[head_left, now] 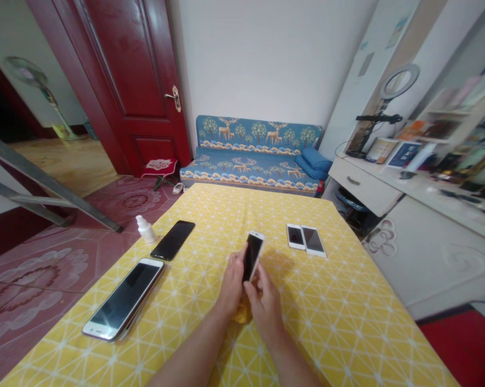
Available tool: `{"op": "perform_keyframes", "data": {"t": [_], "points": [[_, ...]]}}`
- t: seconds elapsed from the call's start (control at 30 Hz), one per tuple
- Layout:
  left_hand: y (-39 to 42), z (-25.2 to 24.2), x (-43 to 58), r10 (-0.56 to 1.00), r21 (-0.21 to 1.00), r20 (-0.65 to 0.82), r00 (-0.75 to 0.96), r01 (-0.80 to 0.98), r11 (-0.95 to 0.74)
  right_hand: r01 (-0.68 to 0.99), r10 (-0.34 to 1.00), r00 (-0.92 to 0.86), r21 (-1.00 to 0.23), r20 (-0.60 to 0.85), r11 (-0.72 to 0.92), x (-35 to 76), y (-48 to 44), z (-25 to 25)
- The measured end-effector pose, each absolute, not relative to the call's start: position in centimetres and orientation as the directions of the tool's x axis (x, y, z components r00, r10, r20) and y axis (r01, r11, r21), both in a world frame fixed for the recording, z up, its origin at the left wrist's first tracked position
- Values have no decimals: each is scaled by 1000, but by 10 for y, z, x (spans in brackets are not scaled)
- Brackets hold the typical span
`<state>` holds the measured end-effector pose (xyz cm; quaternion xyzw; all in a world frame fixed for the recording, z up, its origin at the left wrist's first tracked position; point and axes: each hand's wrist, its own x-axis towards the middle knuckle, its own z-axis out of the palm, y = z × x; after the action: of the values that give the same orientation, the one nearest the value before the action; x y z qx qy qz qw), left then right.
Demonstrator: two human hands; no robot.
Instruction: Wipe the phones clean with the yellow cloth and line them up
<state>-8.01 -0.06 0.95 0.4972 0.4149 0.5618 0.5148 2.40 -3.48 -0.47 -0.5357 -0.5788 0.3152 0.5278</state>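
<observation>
Forearms: the bare left forearm [188, 360] and right forearm [293, 363] rise from the bottom of the view and angle inward, bringing the hands together above the counter.

Left hand [232, 282]: curled, its fingers wrapped behind the phone's left side, so it seems to carry most of the phone's weight.

Right hand [264, 307]: fingers pressed together, their tips pinching the phone's lower edge and apparently steadying it.

Phone [252, 257]: white-framed with a dark screen, tilted up between the hands. Held by its edges, its screen stays mostly uncovered and faces the person.

Yellow cloth [242, 313]: bunched below the hands and partly hidden; whether either hand grips it, I cannot tell.

Counter [347, 328]: covered in yellow patterned fabric, it offers a broad surface for laying things out.

Nearby: a large phone [123, 300] lies at the left, a black phone [172, 240] beyond it, and a white dropper bottle [145, 229] near the far left edge. Two small white phones [305, 239] sit side by side at the right. Their spacing keeps each one separate.

Beyond: a blue deer-print sofa [258, 156] stands past the counter, a red door [109, 80] stands open at the left, and a ring light [399, 80] stands on a white dresser [363, 185] at the right.
</observation>
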Motion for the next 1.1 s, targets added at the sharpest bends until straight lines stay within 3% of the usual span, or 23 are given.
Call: {"op": "perform_keyframes", "data": {"t": [0.13,0.3,0.4,0.5,0.53,0.67,0.87,1.1], "points": [[2,11,-78,936,945,318,151,25,-326,148,954,256,-982,154,118,29,-32,-4],[5,1,-79,960,968,251,125,-14,-251,51,895,424,-990,139,129,45,-22,-7],[4,-2,-80,970,981,189,152,6,-192,140,748,638,-982,186,125,75,-15,-12],[4,-2,-81,966,978,191,174,55,-204,345,561,753,-932,345,111,122,-4,-13],[4,-2,-81,964,976,193,182,68,-209,424,492,780,-905,387,40,141,0,-12],[6,-1,-81,959,966,208,194,112,-232,459,376,848,-871,373,-172,212,21,0],[7,-2,-79,951,947,217,218,187,-259,482,434,857,-729,278,-486,263,53,1],[5,-2,-79,956,947,200,215,207,-244,587,520,801,-562,296,-584,270,83,-13]]}}
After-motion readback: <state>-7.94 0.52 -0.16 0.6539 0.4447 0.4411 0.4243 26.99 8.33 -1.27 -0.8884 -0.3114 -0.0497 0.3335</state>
